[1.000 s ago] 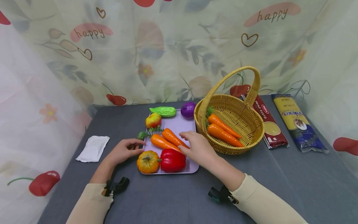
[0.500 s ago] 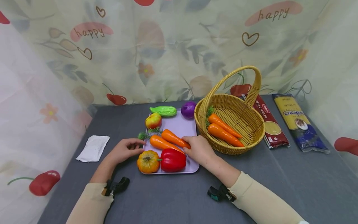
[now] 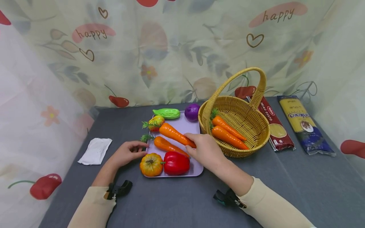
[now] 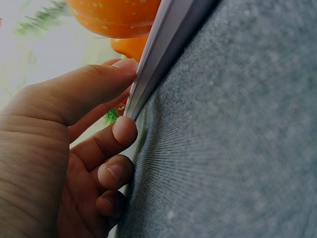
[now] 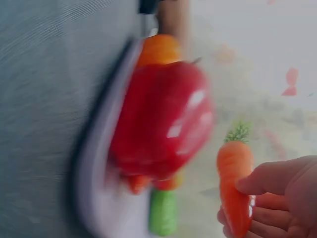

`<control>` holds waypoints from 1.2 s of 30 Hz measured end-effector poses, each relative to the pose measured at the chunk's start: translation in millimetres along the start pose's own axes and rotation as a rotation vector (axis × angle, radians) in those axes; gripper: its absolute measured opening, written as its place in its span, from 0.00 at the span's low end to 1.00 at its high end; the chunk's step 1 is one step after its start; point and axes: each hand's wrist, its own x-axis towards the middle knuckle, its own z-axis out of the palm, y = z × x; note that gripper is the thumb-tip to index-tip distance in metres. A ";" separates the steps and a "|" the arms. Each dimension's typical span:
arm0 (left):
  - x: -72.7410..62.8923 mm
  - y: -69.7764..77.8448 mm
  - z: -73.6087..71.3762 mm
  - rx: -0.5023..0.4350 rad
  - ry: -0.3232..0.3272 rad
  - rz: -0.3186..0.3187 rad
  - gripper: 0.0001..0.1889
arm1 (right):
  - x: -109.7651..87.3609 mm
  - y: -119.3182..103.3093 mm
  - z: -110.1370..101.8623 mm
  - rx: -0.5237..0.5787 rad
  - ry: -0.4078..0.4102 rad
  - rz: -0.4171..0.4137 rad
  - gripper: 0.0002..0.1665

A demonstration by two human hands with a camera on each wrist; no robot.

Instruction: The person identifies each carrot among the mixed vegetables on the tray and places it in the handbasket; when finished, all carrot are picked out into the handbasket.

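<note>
My right hand [image 3: 206, 150] pinches an orange carrot [image 3: 174, 133] by its tapered end, thumb against fingers. That carrot is raised and tilted, its leafy top overlapping the red-yellow apple [image 3: 155, 123] in the head view. Another carrot [image 3: 168, 145] lies below it on the lilac tray [image 3: 196, 171], beside a small pumpkin [image 3: 151, 164] and a red bell pepper [image 3: 176, 163]. My left hand [image 3: 126, 153] rests at the tray's left side. In the left wrist view its thumb [image 4: 111, 74] meets the rim, the other fingers loosely bent.
A wicker basket [image 3: 262, 139] with two carrots [image 3: 229, 137] stands right of the tray. A green vegetable [image 3: 166, 113] and a purple round one [image 3: 192, 112] lie at the tray's far side. Two pasta packs [image 3: 278, 126] lie far right, a white tissue packet [image 3: 95, 151] left.
My right hand first reached down to the upper carrot's tip and took hold. The carrot has since come up off the tray, its leaves now before the apple. The left hand stays put.
</note>
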 end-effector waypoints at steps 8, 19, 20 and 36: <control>0.6 -1.4 -0.2 0.011 0.000 0.001 0.15 | -18.5 -16.7 -52.3 0.085 0.206 -0.109 0.22; -0.6 -1.5 -0.3 0.006 0.000 0.008 0.15 | -44.0 -13.2 -115.5 0.145 0.345 -0.078 0.23; -0.5 -1.3 -0.2 0.008 0.001 0.008 0.15 | -46.1 -12.3 -120.5 0.150 0.354 -0.067 0.24; 0.2 -2.7 -0.5 0.007 -0.006 -0.011 0.16 | -76.1 42.8 -190.4 0.221 0.409 0.279 0.26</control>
